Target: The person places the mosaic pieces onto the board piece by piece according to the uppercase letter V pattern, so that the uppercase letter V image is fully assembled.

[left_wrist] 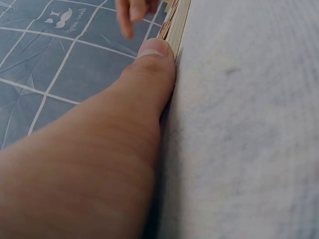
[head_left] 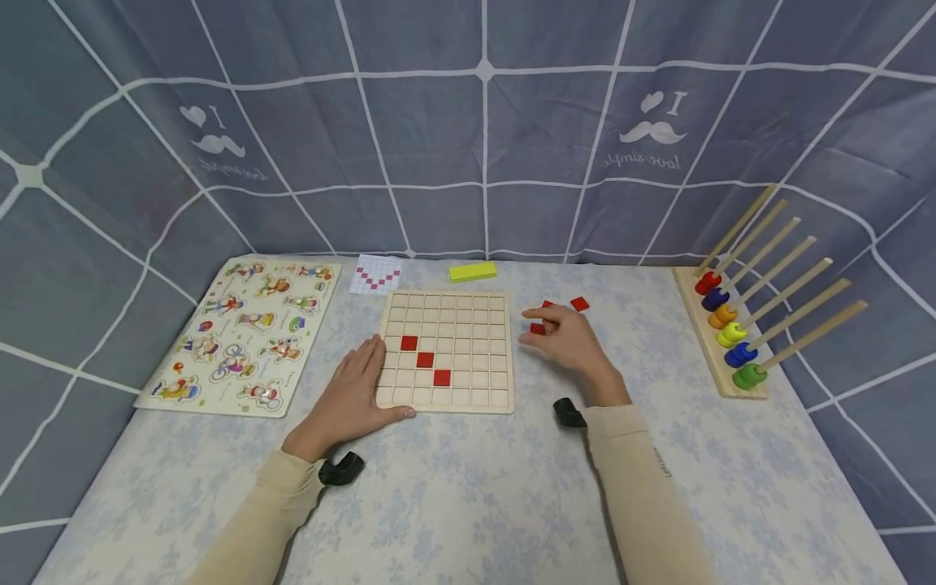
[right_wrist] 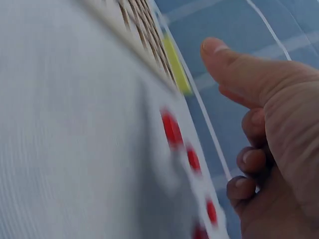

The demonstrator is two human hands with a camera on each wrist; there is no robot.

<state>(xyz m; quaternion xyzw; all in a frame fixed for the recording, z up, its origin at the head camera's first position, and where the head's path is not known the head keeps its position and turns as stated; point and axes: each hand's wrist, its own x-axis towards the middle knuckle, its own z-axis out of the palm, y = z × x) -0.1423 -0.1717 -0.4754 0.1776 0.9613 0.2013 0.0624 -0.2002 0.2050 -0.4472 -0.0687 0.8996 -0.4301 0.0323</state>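
Observation:
A pale wooden grid board (head_left: pixel 475 351) lies on the table, with red square tiles (head_left: pixel 425 360) set in three of its cells in a slanting row. My left hand (head_left: pixel 351 398) rests at the board's lower left corner, fingers along the left edge and thumb (left_wrist: pixel 152 59) against the near edge. To the right of the board, my right hand (head_left: pixel 570 341) hovers over loose red tiles (head_left: pixel 580 304). Its thumb and index finger are apart, and a red tile (head_left: pixel 538 328) shows in the gap. In the right wrist view several blurred red tiles (right_wrist: pixel 172 128) lie below the hand; none is seen held.
Behind the board lie a pattern card (head_left: pixel 376 275) and a yellow block (head_left: pixel 472 271). A picture puzzle board (head_left: pixel 244 337) is at left. At right stands a wooden peg rack (head_left: pixel 712 341) with coloured rings. A grey curtain (head_left: pixel 439 162) surrounds the table (head_left: pixel 468 496).

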